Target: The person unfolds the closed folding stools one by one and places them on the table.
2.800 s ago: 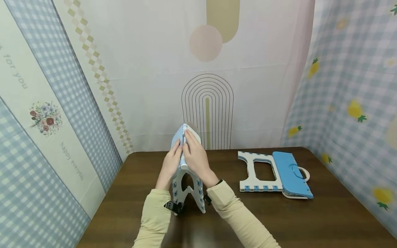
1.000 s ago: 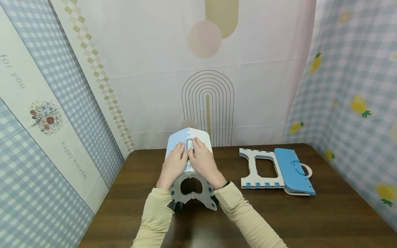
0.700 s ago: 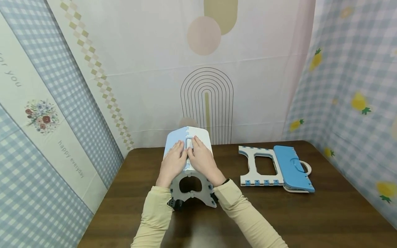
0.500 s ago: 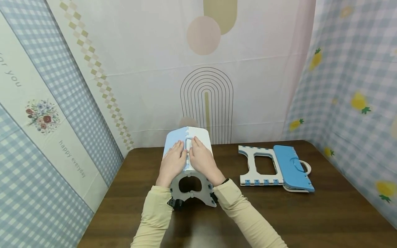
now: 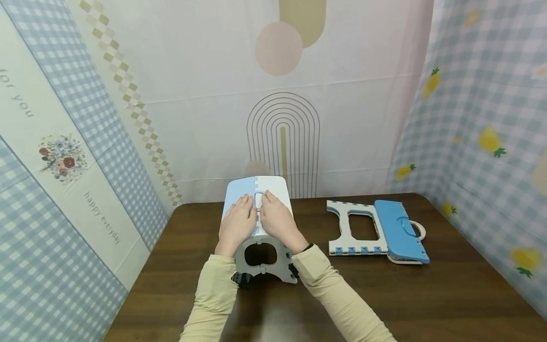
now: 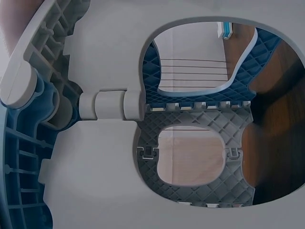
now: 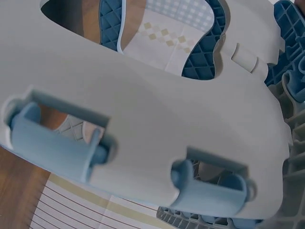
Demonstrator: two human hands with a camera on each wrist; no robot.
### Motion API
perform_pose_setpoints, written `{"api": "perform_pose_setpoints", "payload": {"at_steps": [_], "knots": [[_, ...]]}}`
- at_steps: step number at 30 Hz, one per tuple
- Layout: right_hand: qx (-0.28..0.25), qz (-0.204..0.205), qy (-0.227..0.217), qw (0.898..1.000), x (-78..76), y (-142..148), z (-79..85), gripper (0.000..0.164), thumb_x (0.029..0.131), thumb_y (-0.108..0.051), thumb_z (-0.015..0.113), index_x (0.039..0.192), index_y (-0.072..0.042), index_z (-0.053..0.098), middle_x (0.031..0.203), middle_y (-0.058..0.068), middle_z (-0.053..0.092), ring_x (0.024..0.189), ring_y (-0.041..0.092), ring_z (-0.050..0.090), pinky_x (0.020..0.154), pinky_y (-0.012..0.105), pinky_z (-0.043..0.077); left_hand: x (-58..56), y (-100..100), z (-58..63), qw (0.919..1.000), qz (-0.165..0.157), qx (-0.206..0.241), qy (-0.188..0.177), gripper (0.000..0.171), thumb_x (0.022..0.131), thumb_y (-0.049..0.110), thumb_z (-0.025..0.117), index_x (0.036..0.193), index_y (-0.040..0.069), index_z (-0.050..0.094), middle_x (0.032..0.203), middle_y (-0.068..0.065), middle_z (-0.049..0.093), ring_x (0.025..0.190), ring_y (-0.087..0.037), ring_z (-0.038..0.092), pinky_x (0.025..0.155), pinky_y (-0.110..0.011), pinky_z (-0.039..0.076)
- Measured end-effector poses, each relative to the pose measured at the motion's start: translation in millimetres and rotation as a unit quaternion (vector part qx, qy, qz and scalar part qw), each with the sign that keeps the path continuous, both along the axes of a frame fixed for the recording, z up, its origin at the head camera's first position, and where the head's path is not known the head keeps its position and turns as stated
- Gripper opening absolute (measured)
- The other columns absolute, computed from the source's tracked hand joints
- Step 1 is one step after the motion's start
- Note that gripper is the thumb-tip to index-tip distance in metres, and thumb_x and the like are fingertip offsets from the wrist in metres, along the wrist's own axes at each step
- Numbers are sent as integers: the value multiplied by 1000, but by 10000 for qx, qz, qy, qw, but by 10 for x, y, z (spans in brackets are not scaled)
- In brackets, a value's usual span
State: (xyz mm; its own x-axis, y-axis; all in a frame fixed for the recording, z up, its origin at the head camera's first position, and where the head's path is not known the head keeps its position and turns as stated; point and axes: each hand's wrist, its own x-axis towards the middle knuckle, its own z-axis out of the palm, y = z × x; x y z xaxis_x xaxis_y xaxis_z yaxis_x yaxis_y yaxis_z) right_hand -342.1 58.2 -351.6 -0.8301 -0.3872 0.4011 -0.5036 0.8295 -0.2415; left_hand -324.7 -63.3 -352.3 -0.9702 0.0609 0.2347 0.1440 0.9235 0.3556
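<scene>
A folding step stool [image 5: 275,184] stands unfolded on the table, its seat half light blue and half white, looking nearly flat. My left hand [image 5: 237,225] rests on the blue half with fingers extended, beside the centre seam. On the white half lies my right hand [image 5: 279,218], fingers also straight and pointing away. The small handle slot [image 5: 258,200] shows between the fingertips. In the left wrist view, the stool's grey end panel [image 6: 95,167] with a centre hinge fills the frame. The right wrist view shows a leg panel [image 7: 143,109] with blue hinges. Both palms' undersides are hidden.
A second stool [image 5: 395,230], blue and white, lies folded flat on the brown table [image 5: 363,294] to the right. Patterned cloth [image 5: 205,137] hangs behind the table and at both sides.
The stool's seat has gone from a steep peak to nearly flat, and its legs have spread apart. Both hands moved lower with it. Over the last half second little differs beyond a slight view shift.
</scene>
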Motion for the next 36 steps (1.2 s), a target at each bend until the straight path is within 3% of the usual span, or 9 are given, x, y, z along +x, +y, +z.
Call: {"api": "perform_pose_setpoints", "payload": {"at_steps": [7,13,19,26,36], "knots": [[474,-171,-100,9987,29,104,95,42,96,-18,33,133,2,40,141,18,35,133,29,32,110,43,24,10,123,67,9992,-159,-365,-54,51,97,34,24,141,7,27,148,-9,24,138,-22,19,114,-41,15],[635,-306,-697,9951,30,205,195,50,97,-27,28,141,-4,24,148,12,21,138,24,19,113,44,16,35,228,150,9973,-316,-638,-187,51,98,33,19,142,9,22,149,-7,20,139,-21,16,114,-42,13],[746,-82,-1121,9909,-36,419,216,55,98,-35,21,144,-8,10,152,5,9,140,18,10,114,42,10,36,333,204,9959,-368,-709,-414,51,97,36,16,144,16,18,151,-3,16,140,-18,13,114,-44,11],[804,108,-1146,9901,-81,444,226,56,97,-37,19,144,-9,8,152,4,8,140,18,9,114,43,10,1,306,226,9948,-358,-810,-508,51,97,37,16,144,17,16,151,-3,15,140,-19,13,113,-46,10],[752,-243,-1102,9908,-80,398,202,55,97,-37,21,144,-11,13,151,3,13,140,17,12,114,41,11,-40,239,192,9960,-629,-427,-459,52,97,39,17,144,18,16,151,-2,15,140,-19,12,114,-45,9]]}}
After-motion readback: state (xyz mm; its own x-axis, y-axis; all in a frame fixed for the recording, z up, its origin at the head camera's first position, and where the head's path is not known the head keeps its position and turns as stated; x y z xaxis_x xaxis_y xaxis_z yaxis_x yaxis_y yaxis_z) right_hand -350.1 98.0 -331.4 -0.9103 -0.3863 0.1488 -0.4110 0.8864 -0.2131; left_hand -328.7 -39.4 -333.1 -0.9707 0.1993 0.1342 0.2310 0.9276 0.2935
